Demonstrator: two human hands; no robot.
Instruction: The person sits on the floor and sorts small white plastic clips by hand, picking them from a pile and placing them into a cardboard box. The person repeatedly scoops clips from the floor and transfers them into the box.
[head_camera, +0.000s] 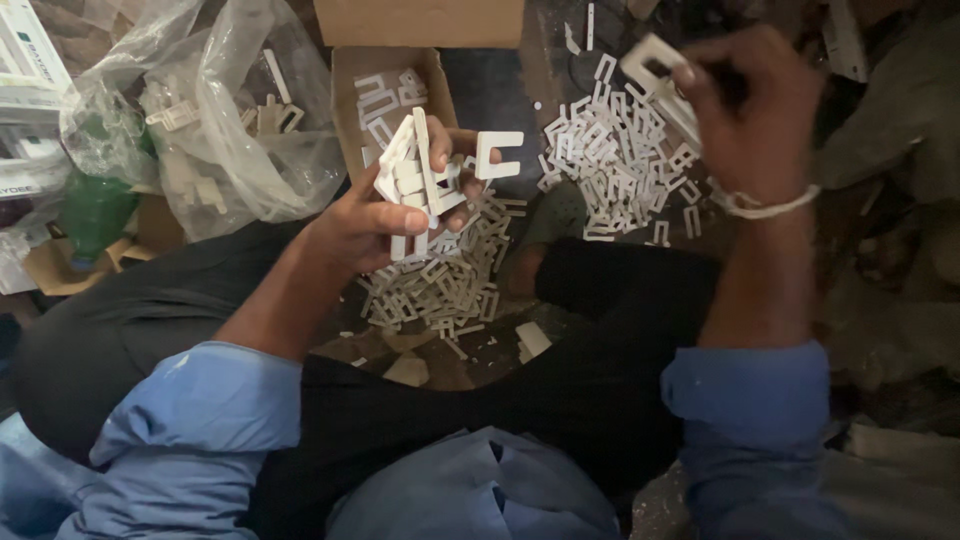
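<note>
Head view looked down on a seated person in blue sleeves and dark trousers. Largest, to the outside of the left hand (365, 225), sat a clear plastic bag (235, 140) with a few white pieces inside. Just beyond that hand stood an open cardboard box (350, 75) holding more pieces. Between the two hands and under the right hand (750, 110), a heap of white E-shaped pieces (610, 160) lay spread on the floor, and a second heap (440, 285) lay directly below the left hand.

The left hand was clamped on a stack of white pieces (410, 175), thumb across the front; the stack's long axis ran roughly upright, tilted slightly away from the person, with one E-shaped piece (495, 155) sticking out sideways toward the right hand, its prongs pointing that way. The right hand, raised and well apart from the left, pinched a single white frame piece (655, 65), which slanted toward the left hand and away from the person.
</note>
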